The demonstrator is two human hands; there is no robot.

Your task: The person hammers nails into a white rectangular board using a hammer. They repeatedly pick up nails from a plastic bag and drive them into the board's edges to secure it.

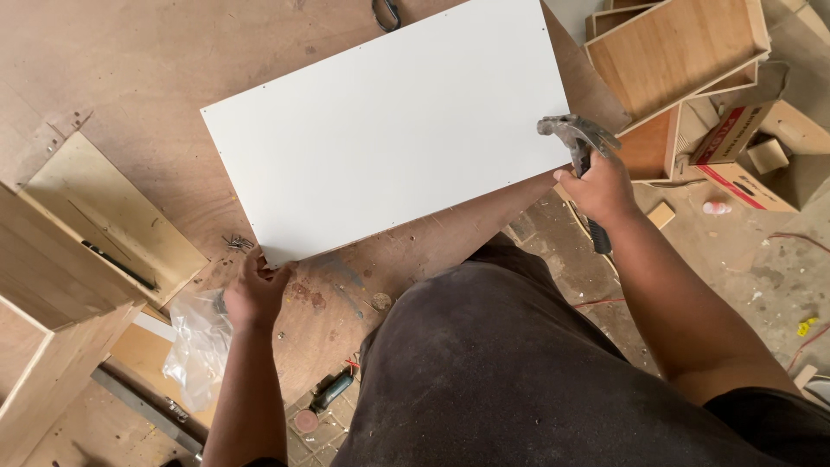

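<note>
White rectangular panel (pixel 389 130) lies flat and skewed on a brown plywood workbench (pixel 147 69), its long edges running from lower left to upper right, small dots along its edges. Left hand (pixel 253 290) sits at the panel's near-left corner, fingers curled against the corner edge, touching it; whether it pinches anything small there cannot be told. A small heap of nails (pixel 239 243) lies on the bench just beside that corner, right above the left hand. Right hand (pixel 599 188) is clamped around the handle of a claw hammer (pixel 577 138), metal head up and just off the panel's near-right corner, dark handle end poking out below the fist. Hammer head is near the panel edge, contact unclear. Crumpled clear plastic bag (pixel 197 346) hangs at the bench edge below the left wrist. Dark pencil-like tool (pixel 119 265) rests on a pale wooden board at the left. Open wooden box frames (pixel 683 52) stand upper right beyond the panel, a cardboard box (pixel 735 164) next to them on the dusty floor. Small dark-handled tool (pixel 333 391) lies on the floor under the bench edge. A black loop-shaped item (pixel 386 15) sits at the top edge by the panel's far side. Person's dark clothing fills the lower middle.
</note>
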